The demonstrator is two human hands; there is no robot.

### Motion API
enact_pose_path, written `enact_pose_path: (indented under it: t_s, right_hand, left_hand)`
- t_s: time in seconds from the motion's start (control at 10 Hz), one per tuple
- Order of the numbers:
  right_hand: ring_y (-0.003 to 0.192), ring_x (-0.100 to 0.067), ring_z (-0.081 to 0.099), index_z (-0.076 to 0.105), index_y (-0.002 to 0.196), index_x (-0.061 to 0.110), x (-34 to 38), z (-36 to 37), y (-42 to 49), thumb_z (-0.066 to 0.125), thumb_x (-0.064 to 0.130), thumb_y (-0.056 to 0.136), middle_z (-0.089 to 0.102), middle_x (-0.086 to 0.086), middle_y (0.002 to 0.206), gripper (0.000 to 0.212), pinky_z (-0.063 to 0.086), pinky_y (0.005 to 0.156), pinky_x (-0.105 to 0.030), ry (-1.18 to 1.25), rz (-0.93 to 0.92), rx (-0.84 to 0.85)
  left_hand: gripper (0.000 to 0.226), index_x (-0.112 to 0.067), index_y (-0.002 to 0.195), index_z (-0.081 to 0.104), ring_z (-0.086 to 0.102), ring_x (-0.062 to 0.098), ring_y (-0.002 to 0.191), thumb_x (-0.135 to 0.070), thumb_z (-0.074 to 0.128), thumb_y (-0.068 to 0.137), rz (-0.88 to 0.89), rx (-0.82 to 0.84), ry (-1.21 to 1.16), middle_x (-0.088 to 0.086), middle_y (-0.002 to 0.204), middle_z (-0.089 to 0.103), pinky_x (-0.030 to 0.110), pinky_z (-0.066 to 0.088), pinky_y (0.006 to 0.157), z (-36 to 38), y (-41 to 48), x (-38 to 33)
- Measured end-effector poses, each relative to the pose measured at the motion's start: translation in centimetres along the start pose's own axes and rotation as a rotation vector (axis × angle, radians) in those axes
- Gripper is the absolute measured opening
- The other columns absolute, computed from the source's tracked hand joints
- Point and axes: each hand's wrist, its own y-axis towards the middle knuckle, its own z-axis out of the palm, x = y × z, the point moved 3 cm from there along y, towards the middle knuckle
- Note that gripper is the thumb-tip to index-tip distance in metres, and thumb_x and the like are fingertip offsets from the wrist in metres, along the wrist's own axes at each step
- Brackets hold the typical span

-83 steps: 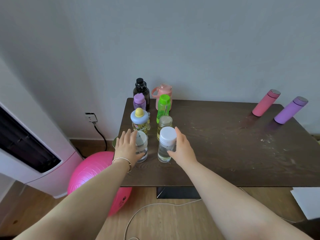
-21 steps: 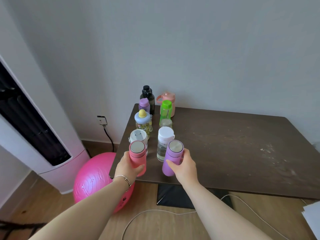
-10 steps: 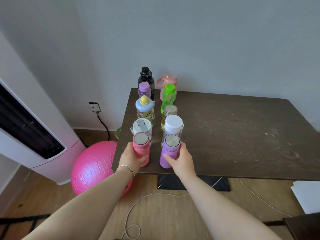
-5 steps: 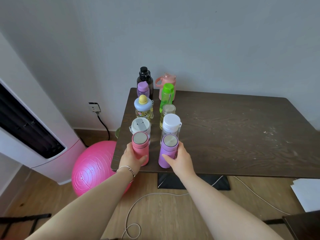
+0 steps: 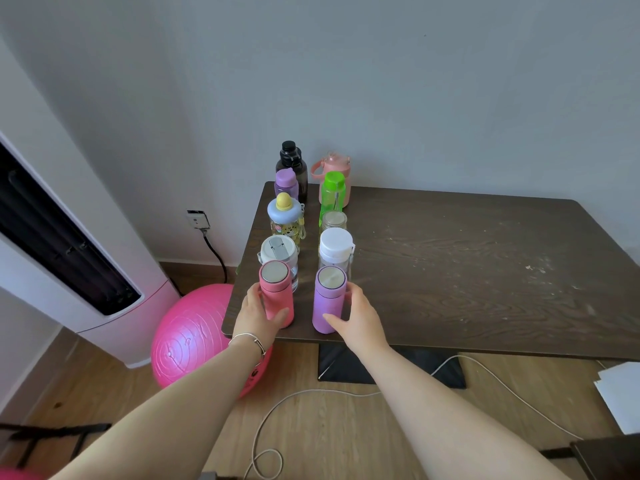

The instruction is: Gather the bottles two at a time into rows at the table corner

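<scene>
Two rows of bottles run along the left end of the dark wooden table (image 5: 450, 271). At the front, the pink flask (image 5: 276, 289) stands upright with my left hand (image 5: 258, 315) wrapped around its lower part. Beside it stands the purple flask (image 5: 328, 296), held by my right hand (image 5: 360, 318). Both flasks rest on the table near its front edge. Behind them stand a clear bottle with a grey-white lid (image 5: 278, 251), a white-capped clear bottle (image 5: 336, 245), a blue-lidded bottle with a yellow knob (image 5: 284, 216), a small jar (image 5: 333, 221), a purple bottle (image 5: 286, 181), a green bottle (image 5: 333, 192), a black bottle (image 5: 291, 161) and a pink jug (image 5: 334, 164).
A pink exercise ball (image 5: 194, 337) lies on the floor left of the table, next to a white standing appliance (image 5: 69, 258). A white cable (image 5: 311, 396) trails across the wooden floor. White paper (image 5: 620, 393) lies at the lower right. A wall socket (image 5: 197, 220) has a black cord.
Both flasks have been carried from the table's right end to the front of the rows and set down. In the last second my hands and the flasks have barely shifted.
</scene>
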Motion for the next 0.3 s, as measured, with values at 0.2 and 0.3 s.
enact_pose_path:
  t_s: [0.2, 0.3]
  right_hand:
    - [0.132, -0.018, 0.046, 0.028, 0.149, 0.024, -0.6, -3.0, -0.5, 0.071, 0.044, 0.084, 0.044, 0.005, 0.15, 0.081, 0.046, 0.099, -0.036, -0.104, -0.078, 0.013]
    - [0.135, -0.018, 0.043, 0.026, 0.151, 0.023, -1.0, -5.3, -0.4, 0.065, 0.048, 0.088, 0.042, 0.002, 0.151, 0.077, 0.045, 0.102, -0.036, -0.163, -0.141, -0.015]
  left_hand:
    - [0.082, -0.022, 0.146, 0.027, 0.045, 0.025, 0.128, -0.041, 0.073, 0.08, 0.051, -0.142, -0.006, 0.005, 0.145, 0.042, 0.044, 0.046, 0.099, -1.6, -1.2, -2.2]
    - [0.08, -0.021, 0.144, 0.031, 0.045, 0.026, 0.129, -0.044, 0.072, 0.08, 0.075, -0.242, -0.05, 0.005, 0.146, 0.041, 0.044, 0.045, 0.101, -2.8, -1.4, -4.4]
